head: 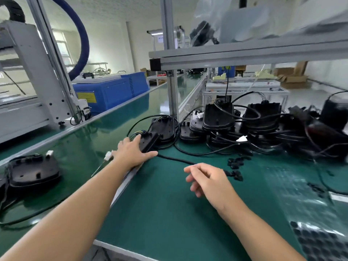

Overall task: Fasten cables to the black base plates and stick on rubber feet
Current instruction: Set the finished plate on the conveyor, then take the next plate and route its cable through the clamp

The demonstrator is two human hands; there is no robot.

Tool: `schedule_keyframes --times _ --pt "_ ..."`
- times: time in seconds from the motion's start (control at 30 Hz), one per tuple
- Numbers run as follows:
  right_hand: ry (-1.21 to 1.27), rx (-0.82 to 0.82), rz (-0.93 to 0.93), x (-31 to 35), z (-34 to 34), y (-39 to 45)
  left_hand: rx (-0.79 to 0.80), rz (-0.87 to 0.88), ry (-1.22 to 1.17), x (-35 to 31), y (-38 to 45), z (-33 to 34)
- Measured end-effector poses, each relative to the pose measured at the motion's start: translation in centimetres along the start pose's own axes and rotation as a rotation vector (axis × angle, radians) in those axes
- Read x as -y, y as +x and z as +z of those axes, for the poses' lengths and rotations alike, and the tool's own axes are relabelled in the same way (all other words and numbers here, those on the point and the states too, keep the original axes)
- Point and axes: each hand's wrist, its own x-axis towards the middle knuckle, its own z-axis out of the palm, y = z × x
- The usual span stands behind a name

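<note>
At a factory workbench, seen left to right: a lone black base plate [33, 171] with its cable lies at nine o'clock on the green conveyor belt [62, 146], well apart from the rest. Beyond it, at ten o'clock, stands a grey machine frame [32, 72] beside a blue cabinet [111, 91]. Toward the centre, the worker's left hand [132, 152] reaches out to twelve o'clock and lies over the near edge of a tilted black base plate [149, 140], fingers pressed together and wrapped on its side, thumb stretched flat along the mat beneath. A black cable [177, 160] trails from that plate toward the right hand [205, 179], which hovers above the green mat [160, 213] holding nothing, fingers loosely curled and slightly apart. Just past it, at one o'clock, small black clips [235, 166] are scattered. At two o'clock, stacks of base plates [259, 127] with tangled cords crowd the bench under an aluminium shelf [244, 57]. At four o'clock lies a clear sheet of black rubber feet [318, 242].
</note>
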Motion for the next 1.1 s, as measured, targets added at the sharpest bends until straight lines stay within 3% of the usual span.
schedule_keyframes --times 0.1,0.27,0.4,0.6,0.7,0.8,0.9,1.0,1.1 --pt "0.016 -0.074 -0.009 -0.2 -3.5 -0.7 0.096 -0.110 0.001 -0.1 1.4 1.2" --pt "0.083 -0.163 0.009 -1.5 -6.3 -1.4 0.000 -0.152 0.001 -1.4 1.2 1.5" --pt "0.088 -0.144 0.025 -1.9 -5.9 -1.4 -0.103 -0.070 -0.254 -3.9 -2.4 0.3" --pt "0.156 -0.052 0.021 0.1 -4.2 -1.3 -0.315 0.196 -0.084 -9.8 -14.5 1.6" --pt "0.172 -0.175 0.089 0.2 -4.8 -1.9 -0.232 0.342 -0.053 -12.7 -20.1 3.3" --pt "0.129 -0.287 0.204 -0.3 -7.6 -3.2 0.018 0.473 -0.158 -13.2 -22.5 3.8" --pt "0.085 -0.235 0.284 -0.9 -10.4 -4.9 0.205 0.350 -0.652 -12.7 -20.9 2.4" --pt "0.040 -0.156 0.325 -1.3 -12.2 -6.3 0.161 -0.002 -0.992 -13.1 -16.2 2.8" --pt "0.025 -0.080 0.376 -1.4 -13.0 -7.6 0.357 -0.288 -1.326 -13.8 -11.9 4.3"
